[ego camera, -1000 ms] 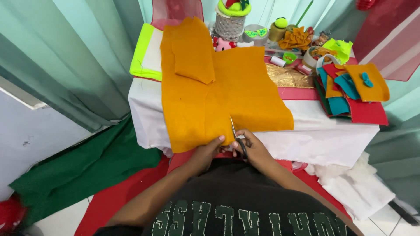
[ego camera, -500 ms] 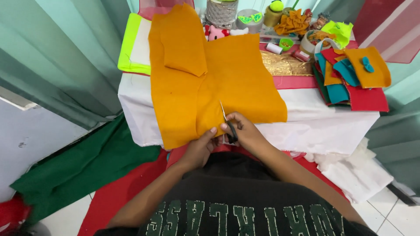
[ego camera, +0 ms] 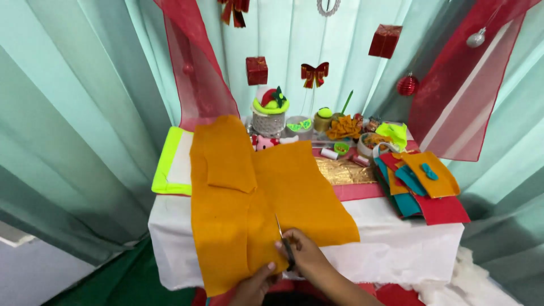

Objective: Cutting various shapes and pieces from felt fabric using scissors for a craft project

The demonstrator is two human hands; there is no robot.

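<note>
Two hands work at the near edge of a table point(ego camera: 396, 255) covered with a white cloth. The right hand point(ego camera: 303, 252) holds a pair of scissors point(ego camera: 285, 242), its fingers closed around the handles, and the blades point up and away into a large sheet of orange felt point(ego camera: 300, 198). The left hand point(ego camera: 255, 286) is just beside it, lower and to the left; its thumb and fingers pinch the bottom edge of the felt where the sheet hangs over the table front. The felt lies across the middle of the table, with a smaller orange piece point(ego camera: 226, 153) folded on top of it at the far left. A yellow-green sheet point(ego camera: 164, 164) lies under the felt at the left edge. On the right side is a pile of felt pieces point(ego camera: 422, 190) in red, teal and orange. Small bowls and craft things point(ego camera: 340, 133) stand at the back, near the pale green curtain point(ego camera: 85, 113).
</note>
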